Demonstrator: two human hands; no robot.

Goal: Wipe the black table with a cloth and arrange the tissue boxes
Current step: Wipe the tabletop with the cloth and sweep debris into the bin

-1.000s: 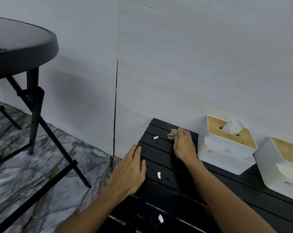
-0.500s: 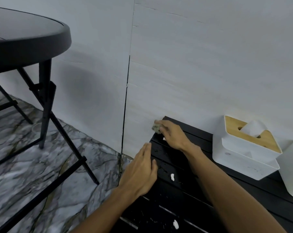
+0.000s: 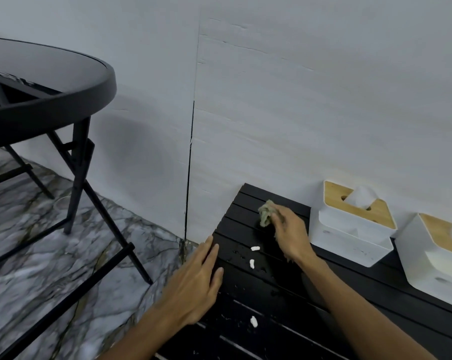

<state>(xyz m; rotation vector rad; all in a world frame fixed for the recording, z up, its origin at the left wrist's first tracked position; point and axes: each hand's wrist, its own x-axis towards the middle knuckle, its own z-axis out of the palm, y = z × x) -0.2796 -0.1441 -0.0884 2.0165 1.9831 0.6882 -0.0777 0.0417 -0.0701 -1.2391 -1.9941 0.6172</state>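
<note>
A low black slatted table stands against the grey wall. My right hand presses a crumpled greenish cloth onto its far left corner. My left hand lies flat on the table's left edge, fingers together, holding nothing. Three small white scraps lie on the slats, one just below the cloth. To the right of my right hand sits a white tissue box with a wooden lid and a tissue sticking out. A second white tissue box stands at the right edge, partly cut off.
A round black table on thin crossed legs stands at the left, over a grey marble floor. The wall runs right behind the low table and has a dark vertical seam.
My right hand has moved the cloth from the table's far left corner edge back to the right, towards the first tissue box. My left hand stays on the edge.
</note>
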